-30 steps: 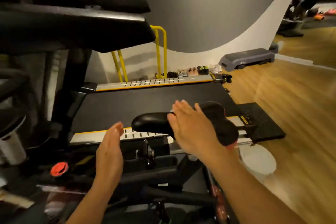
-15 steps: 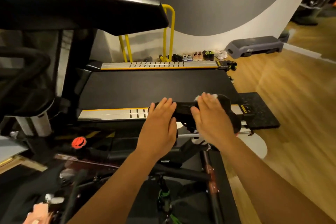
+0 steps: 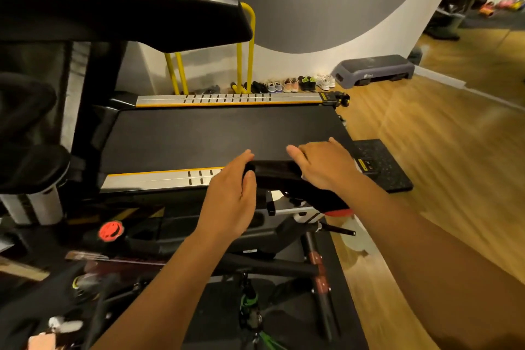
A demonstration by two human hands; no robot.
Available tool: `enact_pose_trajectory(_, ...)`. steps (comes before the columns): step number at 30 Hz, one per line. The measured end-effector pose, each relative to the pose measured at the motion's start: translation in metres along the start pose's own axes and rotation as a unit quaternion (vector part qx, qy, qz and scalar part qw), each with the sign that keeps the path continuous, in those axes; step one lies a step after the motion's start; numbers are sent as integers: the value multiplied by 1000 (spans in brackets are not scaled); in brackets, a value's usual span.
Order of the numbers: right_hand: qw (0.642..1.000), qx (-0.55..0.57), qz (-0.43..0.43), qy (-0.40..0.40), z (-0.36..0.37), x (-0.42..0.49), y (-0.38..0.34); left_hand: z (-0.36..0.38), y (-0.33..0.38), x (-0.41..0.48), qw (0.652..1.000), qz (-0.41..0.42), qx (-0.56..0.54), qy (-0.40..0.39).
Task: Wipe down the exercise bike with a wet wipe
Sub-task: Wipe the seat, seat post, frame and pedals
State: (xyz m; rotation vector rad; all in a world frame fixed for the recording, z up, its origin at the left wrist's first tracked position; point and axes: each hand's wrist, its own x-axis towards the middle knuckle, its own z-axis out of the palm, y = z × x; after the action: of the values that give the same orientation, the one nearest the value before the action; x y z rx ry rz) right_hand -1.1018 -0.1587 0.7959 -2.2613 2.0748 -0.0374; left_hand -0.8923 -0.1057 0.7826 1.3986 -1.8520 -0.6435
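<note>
Presently, entries as I read them from the remote feed.

1. Saddle (image 3: 277, 176): black, smooth, padded by the look of it, with a narrow nose widening to a rounded rear. It sits on its post at the top rear of the bike (image 3: 270, 264). Its long axis runs left to right across my view, nose left and broad end right. It lies straight ahead of both hands, and each touches one end.

2. Left hand (image 3: 230, 196): fingers over the far side, thumb on the near side, curled round the nose. I take this for a bracing grip.

3. Right hand (image 3: 324, 169): laid palm down across the broad end, fingers fairly straight, pressing rather than clutching.

4. Wipe: not visible. It may lie under the right palm; I cannot tell.

5. Bike frame: matte black tubing, with a red ribbed knob (image 3: 110, 231) toward its front left.

6. Treadmill (image 3: 221, 133): beyond the saddle, with a dark rubbery belt and brushed metal rails edged in yellow.

Judgement: the right hand covers the larger surface, so a wiping stroke would run along the long axis toward the nose, with the left hand steadying.
</note>
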Motion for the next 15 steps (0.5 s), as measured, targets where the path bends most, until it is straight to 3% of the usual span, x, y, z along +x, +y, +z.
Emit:
enact_pose_trajectory(4,997,39,-54,46,8,2,-64,-13,-9,6,985,-61,-155,50)
enact_pose_trajectory(7,990,23,-108,85,11,0,-100,-9,-9,3,975,-72,-190,86)
enact_pose_trajectory(10,991,12,-117,56,8,5,-97,-4,-8,4,962,-89,-226,128)
enact_pose_trajectory(12,994,-13,-103,17,5,8,-78,-2,-8,9,964,-97,-209,133)
enact_pose_trajectory(15,996,34,-68,-35,2,8,-22,2,-5,16,993,-42,-90,69)
